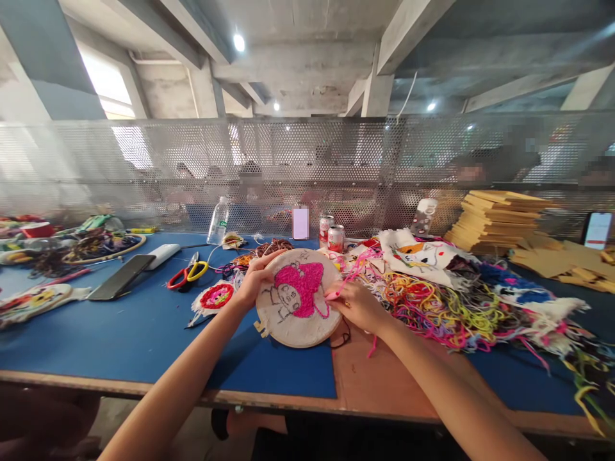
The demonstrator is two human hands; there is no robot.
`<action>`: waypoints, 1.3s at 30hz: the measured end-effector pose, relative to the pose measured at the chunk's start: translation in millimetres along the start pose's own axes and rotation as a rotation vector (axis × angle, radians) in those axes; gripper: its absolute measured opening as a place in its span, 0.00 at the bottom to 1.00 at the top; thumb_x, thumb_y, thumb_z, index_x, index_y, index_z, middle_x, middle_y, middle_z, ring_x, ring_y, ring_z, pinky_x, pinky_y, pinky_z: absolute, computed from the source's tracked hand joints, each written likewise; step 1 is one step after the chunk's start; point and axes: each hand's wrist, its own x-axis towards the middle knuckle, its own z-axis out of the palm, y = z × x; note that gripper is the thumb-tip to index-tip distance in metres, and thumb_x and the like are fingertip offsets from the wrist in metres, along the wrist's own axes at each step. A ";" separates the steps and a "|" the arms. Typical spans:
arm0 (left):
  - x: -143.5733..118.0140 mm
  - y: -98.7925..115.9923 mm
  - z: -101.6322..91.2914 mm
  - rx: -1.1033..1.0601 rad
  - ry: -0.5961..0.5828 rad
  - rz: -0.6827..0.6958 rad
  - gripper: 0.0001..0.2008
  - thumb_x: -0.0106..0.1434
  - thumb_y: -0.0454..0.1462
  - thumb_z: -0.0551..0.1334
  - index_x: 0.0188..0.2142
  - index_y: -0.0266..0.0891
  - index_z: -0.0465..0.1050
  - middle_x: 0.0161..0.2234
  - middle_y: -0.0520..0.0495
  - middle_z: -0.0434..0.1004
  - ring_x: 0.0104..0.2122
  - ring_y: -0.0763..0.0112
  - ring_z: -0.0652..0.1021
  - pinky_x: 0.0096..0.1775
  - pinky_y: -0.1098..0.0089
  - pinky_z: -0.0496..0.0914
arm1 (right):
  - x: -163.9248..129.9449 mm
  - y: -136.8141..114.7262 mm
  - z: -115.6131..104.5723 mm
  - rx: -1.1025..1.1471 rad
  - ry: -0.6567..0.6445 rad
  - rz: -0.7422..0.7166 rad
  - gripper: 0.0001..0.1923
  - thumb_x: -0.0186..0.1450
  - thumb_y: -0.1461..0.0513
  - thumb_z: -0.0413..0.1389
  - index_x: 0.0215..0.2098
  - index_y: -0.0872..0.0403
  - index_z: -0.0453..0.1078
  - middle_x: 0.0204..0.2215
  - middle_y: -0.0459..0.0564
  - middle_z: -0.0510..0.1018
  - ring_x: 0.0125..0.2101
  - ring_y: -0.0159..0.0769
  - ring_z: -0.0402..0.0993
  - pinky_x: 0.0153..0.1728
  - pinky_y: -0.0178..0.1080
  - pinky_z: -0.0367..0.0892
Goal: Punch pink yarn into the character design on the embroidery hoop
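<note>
An embroidery hoop (298, 336) holds white cloth, tilted up above the table's front part. On the cloth is a cartoon figure in dark outline, its hood filled with magenta yarn stitching (303, 282). My left hand (254, 280) is closed on the hoop's left rim, fingers partly hidden behind it. At the right side of the cloth, my right hand (360, 304) pinches a slim pink tool (332, 295) that looks like a punch needle, mostly hidden by the fingers. Pink yarn trails around this hand. The hoop's clamp (261, 329) points to the lower left.
Red-and-yellow scissors (187, 274), a dark phone (122, 277) and a small round embroidery (214, 298) lie to the left. A large yarn heap (432, 307) spreads right. Two cans (336, 238), a bottle (218, 221) and a cardboard stack (497, 221) stand before a perforated metal screen (307, 147).
</note>
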 end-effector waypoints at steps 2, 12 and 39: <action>0.6 -1.9 -0.9 0.012 0.005 -0.018 0.35 0.37 0.29 0.52 0.48 0.36 0.72 0.45 0.50 0.76 0.46 0.54 0.71 0.44 0.65 0.64 | -0.6 -0.3 1.4 -0.010 0.023 0.025 0.04 0.63 0.66 0.52 0.31 0.53 0.67 0.32 0.48 0.77 0.35 0.36 0.74 0.38 0.38 0.65; 1.5 -3.9 -3.4 0.064 0.001 -0.021 0.34 0.38 0.29 0.52 0.48 0.37 0.72 0.45 0.51 0.75 0.46 0.53 0.70 0.46 0.63 0.63 | -4.7 -0.2 2.3 0.028 0.142 0.157 0.07 0.68 0.62 0.42 0.38 0.53 0.61 0.30 0.49 0.77 0.29 0.36 0.75 0.31 0.36 0.67; -0.2 -0.1 -0.2 0.008 0.018 -0.047 0.35 0.37 0.29 0.52 0.49 0.35 0.71 0.43 0.49 0.77 0.43 0.55 0.72 0.39 0.66 0.65 | -3.7 -2.2 3.3 0.020 0.160 0.123 0.07 0.67 0.62 0.44 0.36 0.52 0.63 0.31 0.49 0.76 0.31 0.36 0.74 0.33 0.37 0.67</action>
